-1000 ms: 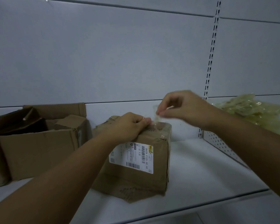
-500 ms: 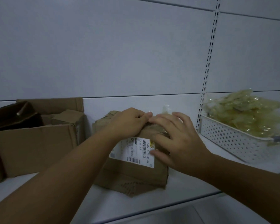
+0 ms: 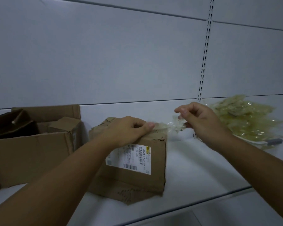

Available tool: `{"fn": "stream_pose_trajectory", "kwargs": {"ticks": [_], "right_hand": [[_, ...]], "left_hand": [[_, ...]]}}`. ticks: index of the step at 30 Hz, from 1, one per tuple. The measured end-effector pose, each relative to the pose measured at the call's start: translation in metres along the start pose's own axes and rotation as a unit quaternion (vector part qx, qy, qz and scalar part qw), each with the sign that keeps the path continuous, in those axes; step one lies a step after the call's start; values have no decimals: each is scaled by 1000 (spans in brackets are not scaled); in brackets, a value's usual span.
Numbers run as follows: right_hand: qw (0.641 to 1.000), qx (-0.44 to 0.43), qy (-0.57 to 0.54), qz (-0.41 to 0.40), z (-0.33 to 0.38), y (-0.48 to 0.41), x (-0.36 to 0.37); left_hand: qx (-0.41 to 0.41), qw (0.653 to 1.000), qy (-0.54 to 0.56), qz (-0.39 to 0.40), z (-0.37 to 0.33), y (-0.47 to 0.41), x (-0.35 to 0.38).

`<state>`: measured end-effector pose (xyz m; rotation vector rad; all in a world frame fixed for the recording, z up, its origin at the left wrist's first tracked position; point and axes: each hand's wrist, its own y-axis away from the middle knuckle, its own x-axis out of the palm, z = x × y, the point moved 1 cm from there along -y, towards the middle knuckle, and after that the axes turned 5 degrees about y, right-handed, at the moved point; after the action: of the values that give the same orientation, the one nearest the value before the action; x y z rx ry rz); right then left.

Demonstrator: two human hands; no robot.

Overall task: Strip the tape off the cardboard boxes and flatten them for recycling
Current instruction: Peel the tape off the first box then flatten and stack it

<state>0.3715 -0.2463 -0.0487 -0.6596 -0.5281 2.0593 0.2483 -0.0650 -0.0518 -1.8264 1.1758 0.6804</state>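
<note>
**Box [image 3: 134, 175] on shelf [image 3: 203, 168], tape [image 3: 175, 126] partly lifted**

I see my left hand [image 3: 127, 129] on its top, fingers curled, gripping the upper edge. My right hand [image 3: 201, 121] pinches the clear strip between thumb and fingertips, just right of the top corner. An open carton [image 3: 31, 147] sits at left, a wadded pile [image 3: 248, 118] at right.

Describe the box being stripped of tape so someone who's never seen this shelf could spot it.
On the white shelf, between the open carton at left and the heap of yellowish tape at right, sits a small closed cardboard box. It alone carries a white barcoded label; the left hand grips its top, and the right hand pinches a clear tape strip coming off it.
</note>
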Motion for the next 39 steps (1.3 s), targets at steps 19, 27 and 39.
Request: {"fn": "stream_pose_trajectory", "kwargs": {"ticks": [19, 27, 39], "right_hand": [[980, -64, 148, -120, -4, -13, 38], [983, -153, 93, 36, 32, 3, -5], [869, -292, 302, 262, 7, 17, 25]], "left_hand": [[34, 981, -51, -186, -51, 38, 43], [33, 970, 215, -111, -31, 49, 5], [-59, 895, 400, -187, 28, 48, -4]]}}
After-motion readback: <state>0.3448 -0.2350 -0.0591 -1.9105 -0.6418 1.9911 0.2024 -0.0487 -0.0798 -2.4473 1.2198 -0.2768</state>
